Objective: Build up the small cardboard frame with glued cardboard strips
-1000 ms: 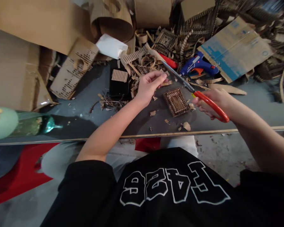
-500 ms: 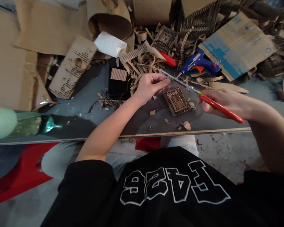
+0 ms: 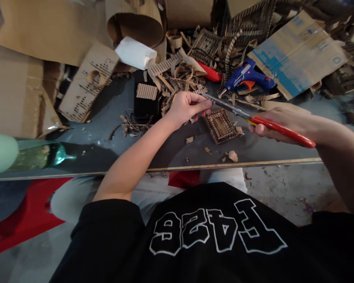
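My right hand (image 3: 273,122) grips red-handled scissors (image 3: 283,131), whose blades point up and left toward my other hand. The blade tips are right beside the fingertips of my left hand (image 3: 190,106). Thumb and forefinger of that hand are pinched together; whatever they hold is too small or hidden to make out. Just below and right of the pinch, a small rectangular tray of corrugated cardboard strips (image 3: 221,126) lies on the dark table (image 3: 171,151). Little cardboard scraps (image 3: 233,156) are scattered around it.
A blue glue gun (image 3: 247,76) lies behind the scissors, near a red-handled tool (image 3: 209,72). A black phone-like slab (image 3: 146,107) carries a corrugated piece (image 3: 146,91). Cardboard strips (image 3: 184,74) are heaped at the back. On the left stands a green bottle (image 3: 32,153).
The scissors have shifted slightly right and down, their blades now a little further apart and their handle extending further right. My left hand keeps its pinch in nearly the same spot.
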Available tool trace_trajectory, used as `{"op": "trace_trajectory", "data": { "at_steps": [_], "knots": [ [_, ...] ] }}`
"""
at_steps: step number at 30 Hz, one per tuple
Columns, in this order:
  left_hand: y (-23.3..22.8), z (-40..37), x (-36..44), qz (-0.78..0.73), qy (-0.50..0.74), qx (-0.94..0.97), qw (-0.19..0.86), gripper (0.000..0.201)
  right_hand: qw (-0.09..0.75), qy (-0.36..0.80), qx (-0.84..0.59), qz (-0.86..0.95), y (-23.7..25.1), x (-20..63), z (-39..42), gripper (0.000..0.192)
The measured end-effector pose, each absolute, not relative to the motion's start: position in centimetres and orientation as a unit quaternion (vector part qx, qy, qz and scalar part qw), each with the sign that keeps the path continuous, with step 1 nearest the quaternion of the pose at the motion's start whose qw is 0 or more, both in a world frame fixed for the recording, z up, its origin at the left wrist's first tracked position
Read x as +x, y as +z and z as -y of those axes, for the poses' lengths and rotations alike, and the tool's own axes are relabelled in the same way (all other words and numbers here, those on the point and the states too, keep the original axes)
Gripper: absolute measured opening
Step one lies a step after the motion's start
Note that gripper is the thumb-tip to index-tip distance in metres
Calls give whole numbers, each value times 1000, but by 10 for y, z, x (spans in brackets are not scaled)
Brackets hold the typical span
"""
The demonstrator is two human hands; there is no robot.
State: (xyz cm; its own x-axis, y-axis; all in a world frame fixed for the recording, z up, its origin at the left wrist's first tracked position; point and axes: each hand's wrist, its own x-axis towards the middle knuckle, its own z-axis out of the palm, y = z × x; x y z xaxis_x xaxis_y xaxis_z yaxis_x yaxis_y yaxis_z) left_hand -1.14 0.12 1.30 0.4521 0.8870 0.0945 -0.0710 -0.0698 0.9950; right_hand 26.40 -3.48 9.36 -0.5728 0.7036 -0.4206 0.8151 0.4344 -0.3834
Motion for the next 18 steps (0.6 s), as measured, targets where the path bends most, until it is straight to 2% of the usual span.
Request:
{"op": "trace_trajectory", "data": {
  "at_steps": [3,5,11,16,18],
  "knots": [
    [11,-2,-12,-339,399,607,598,55,157,-231,503,-818,93,264,34,96],
    [9,-3,-12,-344,399,602,600,54,165,-223,534,-799,92,265,34,97],
    [5,-5,-12,-365,421,590,584,47,48,-284,534,-795,93,260,41,93],
    [7,-3,-12,-372,420,593,578,54,50,-309,555,-771,93,250,45,103],
    [6,-3,-11,-374,412,605,569,56,43,-312,570,-759,92,249,45,101]
  ]
}}
